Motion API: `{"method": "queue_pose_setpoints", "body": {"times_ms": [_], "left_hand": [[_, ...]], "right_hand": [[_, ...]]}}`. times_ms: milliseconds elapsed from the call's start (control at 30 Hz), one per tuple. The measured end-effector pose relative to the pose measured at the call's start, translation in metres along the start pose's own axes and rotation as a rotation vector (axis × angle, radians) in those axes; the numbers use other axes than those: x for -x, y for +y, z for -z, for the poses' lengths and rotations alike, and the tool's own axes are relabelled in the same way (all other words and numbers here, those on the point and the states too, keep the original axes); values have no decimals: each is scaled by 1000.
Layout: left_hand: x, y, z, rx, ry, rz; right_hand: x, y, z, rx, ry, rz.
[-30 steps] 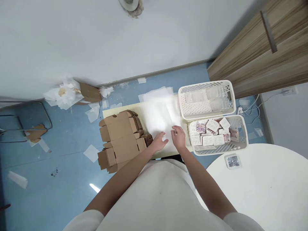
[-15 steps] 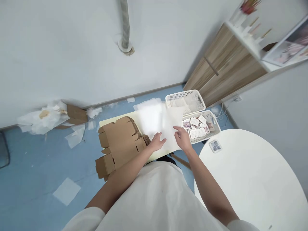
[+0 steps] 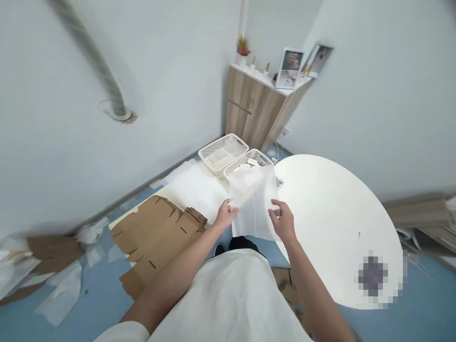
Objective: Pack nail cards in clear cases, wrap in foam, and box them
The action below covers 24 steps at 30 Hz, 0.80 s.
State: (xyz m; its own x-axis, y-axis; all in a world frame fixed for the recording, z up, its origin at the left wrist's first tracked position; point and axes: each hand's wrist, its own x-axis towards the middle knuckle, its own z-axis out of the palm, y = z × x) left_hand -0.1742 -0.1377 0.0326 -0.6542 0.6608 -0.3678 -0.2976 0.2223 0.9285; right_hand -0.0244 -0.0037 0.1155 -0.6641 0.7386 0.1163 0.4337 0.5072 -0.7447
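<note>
White, loose, lightly creased shirt (image 3: 235, 294); left sleeve (image 3: 124, 332) short, also white. Lower garment (image 3: 244, 243) black. One shoe (image 3: 219, 249) visible: dark, pale edge.

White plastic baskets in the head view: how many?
2. The farther basket is near the wall and wood-grain cabinet; the nearer basket sits beside it, partly hidden by the translucent sheet.

Small workroom, likely used for packing. Flattened brown cartons (image 3: 156, 237) piled at the left end of a low yellowish desk (image 3: 123, 217), white sheets (image 3: 199, 190) beside them, plastic baskets (image 3: 208, 164) at its far right corner. Blue floor (image 3: 101, 299), paper scraps (image 3: 64, 294) strewn about. Plain walls, pipe (image 3: 92, 52). Office-like touches: round white table (image 3: 331, 204), wood-grain cabinet (image 3: 263, 107) with potted plant (image 3: 243, 50) and picture frames (image 3: 290, 66).
</note>
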Motion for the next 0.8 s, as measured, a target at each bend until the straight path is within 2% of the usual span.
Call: {"method": "queue_pose_setpoints", "body": {"times_ms": [233,333,433,633,800], "left_hand": [[-6,-11,-64,-226,-129,-132],[-8,-18,-98,-368,-175,-189],[-8,-24,-137,-505,-290,-223],[-4,-42,-211,-700,-486,-233],[-4,-54,-249,-948,-569,-271]], "right_hand": [[57,60,37,-68,185,-290],[85,87,56,-63,234,-415],[112,115,76,-69,251,-527],[145,177,112,10,181,-671],[147,226,129,90,29,-689]]}}
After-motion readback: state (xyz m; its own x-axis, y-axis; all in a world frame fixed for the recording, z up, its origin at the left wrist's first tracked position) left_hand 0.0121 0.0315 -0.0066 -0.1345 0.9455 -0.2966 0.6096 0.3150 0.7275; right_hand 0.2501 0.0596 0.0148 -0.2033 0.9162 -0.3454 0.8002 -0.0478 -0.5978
